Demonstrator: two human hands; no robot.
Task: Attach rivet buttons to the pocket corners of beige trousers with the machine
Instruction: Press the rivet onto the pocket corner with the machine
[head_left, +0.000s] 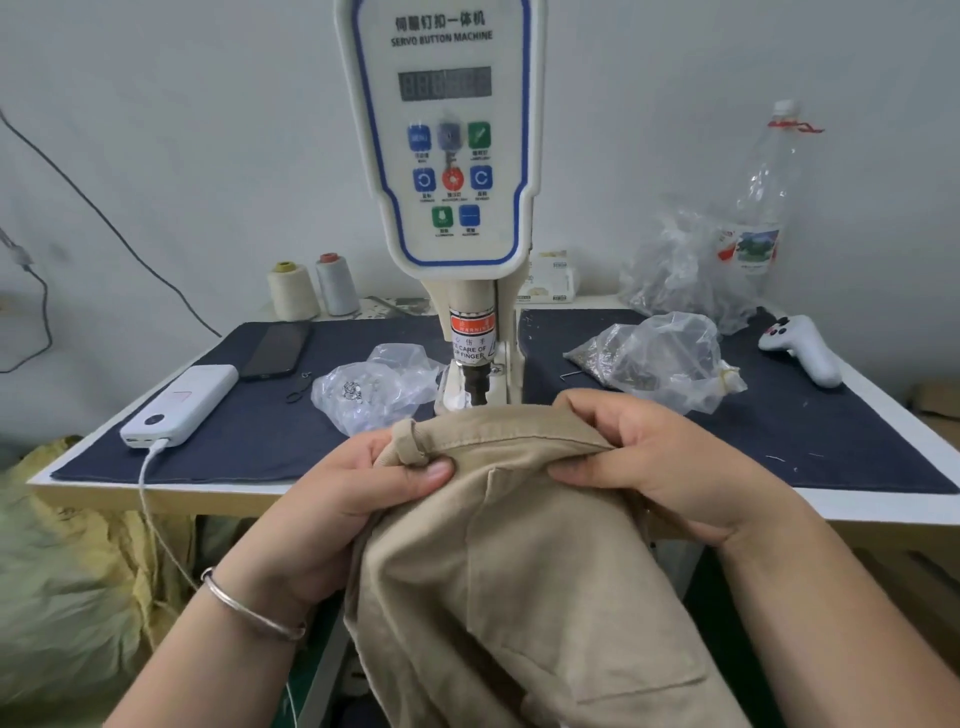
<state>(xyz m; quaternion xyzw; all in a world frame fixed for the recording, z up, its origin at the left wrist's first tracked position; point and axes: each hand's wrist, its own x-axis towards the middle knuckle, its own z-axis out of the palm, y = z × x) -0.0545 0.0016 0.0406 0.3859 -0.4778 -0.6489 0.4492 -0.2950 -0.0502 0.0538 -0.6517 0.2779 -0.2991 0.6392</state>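
The beige trousers hang off the table's front edge, their waistband raised just in front of the servo button machine. My left hand pinches the waistband at a belt loop, thumb on top. Further right, my right hand grips the same band, fingers curled over its top edge. The machine's dark punch head stands just behind the cloth, between my hands. A pocket corner seam shows below the band between my thumbs.
A dark blue mat covers the table. On it lie a clear bag of metal buttons, another plastic bag, a white power bank with cable, a phone, a white controller. Thread spools and a plastic bottle stand behind.
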